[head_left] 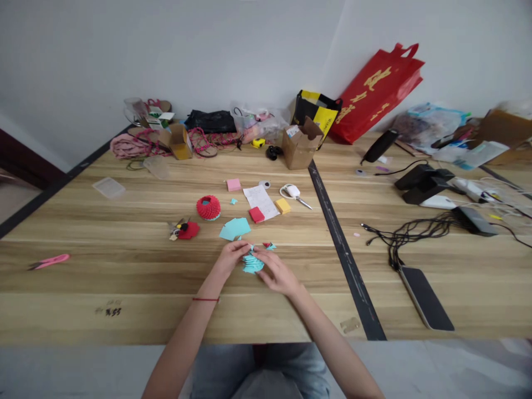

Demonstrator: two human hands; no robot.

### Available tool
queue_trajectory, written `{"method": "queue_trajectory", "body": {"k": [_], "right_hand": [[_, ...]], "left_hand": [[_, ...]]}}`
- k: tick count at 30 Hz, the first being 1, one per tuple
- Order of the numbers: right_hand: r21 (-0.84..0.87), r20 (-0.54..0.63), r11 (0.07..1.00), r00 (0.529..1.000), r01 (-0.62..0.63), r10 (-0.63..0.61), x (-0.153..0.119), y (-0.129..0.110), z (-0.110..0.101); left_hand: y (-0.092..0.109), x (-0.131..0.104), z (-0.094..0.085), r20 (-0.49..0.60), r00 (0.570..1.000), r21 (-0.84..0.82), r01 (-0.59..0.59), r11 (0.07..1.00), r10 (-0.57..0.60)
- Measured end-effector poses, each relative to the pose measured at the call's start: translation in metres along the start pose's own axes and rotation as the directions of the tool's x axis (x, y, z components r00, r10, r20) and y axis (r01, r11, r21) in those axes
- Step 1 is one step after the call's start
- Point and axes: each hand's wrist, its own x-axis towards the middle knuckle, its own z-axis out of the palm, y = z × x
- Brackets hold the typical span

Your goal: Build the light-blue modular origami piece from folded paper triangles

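Near the front middle of the table, my left hand (233, 256) is closed, its fingertips pinching a small light-blue folded paper piece (251, 249). My right hand (276, 271) is closed around the right side of a light-blue folded paper stack (252, 264), its fingertips meeting the left ones. Just behind the hands lie light-blue paper sheets (235, 228). A small red and blue folded bit (269, 245) rests right of the fingertips. Farther back sits a round red folded-paper bowl (208, 208) with a blue base.
Behind are a white sheet (260, 200), red pad (256, 214), yellow pad (283, 206), pink pad (233, 184) and scissors (305, 203). A pink cutter (50, 261) lies left. Right are a power bank (427, 298) and black cables (407, 235). Bags and boxes line the wall.
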Motion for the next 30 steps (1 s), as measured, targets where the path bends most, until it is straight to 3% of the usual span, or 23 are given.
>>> {"method": "queue_trajectory", "body": {"k": [4, 6, 12, 15, 18, 21, 24, 27, 30], "right_hand": [[0.198, -0.11, 0.967, 0.977, -0.16, 0.184, 0.001, -0.003, 0.001], [0.22, -0.121, 0.958, 0.969, -0.184, 0.214, 0.001, -0.002, 0.0], [-0.026, 0.057, 1.0, 0.998, -0.01, 0.011, -0.003, 0.005, -0.002], [-0.037, 0.044, 0.999, 0.999, 0.011, -0.009, -0.003, 0.004, -0.002], [0.109, -0.051, 0.99, 0.994, -0.087, 0.093, -0.001, 0.002, 0.0], [0.371, -0.154, 0.909, 0.952, -0.191, 0.263, 0.0, 0.002, 0.004], [0.602, -0.195, 0.766, 0.889, -0.225, 0.414, 0.002, 0.007, 0.009], [0.749, -0.188, 0.625, 0.832, -0.223, 0.522, 0.005, 0.01, 0.01], [0.821, -0.156, 0.528, 0.807, -0.215, 0.57, 0.008, 0.01, 0.009]], "left_hand": [[0.003, 0.001, -0.001, 0.008, 0.995, 0.113, -0.104, 0.988, 0.104], [0.005, 0.001, -0.001, 0.018, 0.991, 0.163, -0.137, 0.977, 0.136], [0.005, -0.003, 0.003, 0.054, 0.994, 0.179, -0.1, 0.979, 0.092], [0.005, -0.002, 0.005, 0.037, 0.996, 0.165, -0.092, 0.982, 0.087], [0.003, 0.0, 0.004, 0.014, 0.997, 0.136, -0.073, 0.988, 0.071], [0.001, 0.002, 0.001, 0.038, 0.998, 0.067, -0.06, 0.996, 0.058], [0.0, 0.003, -0.002, 0.063, 0.997, -0.047, -0.034, 0.998, 0.037], [-0.001, 0.003, -0.006, 0.105, 0.994, -0.155, 0.028, 0.987, -0.012], [-0.002, 0.003, -0.008, 0.147, 0.988, -0.185, 0.067, 0.98, -0.04]]}}
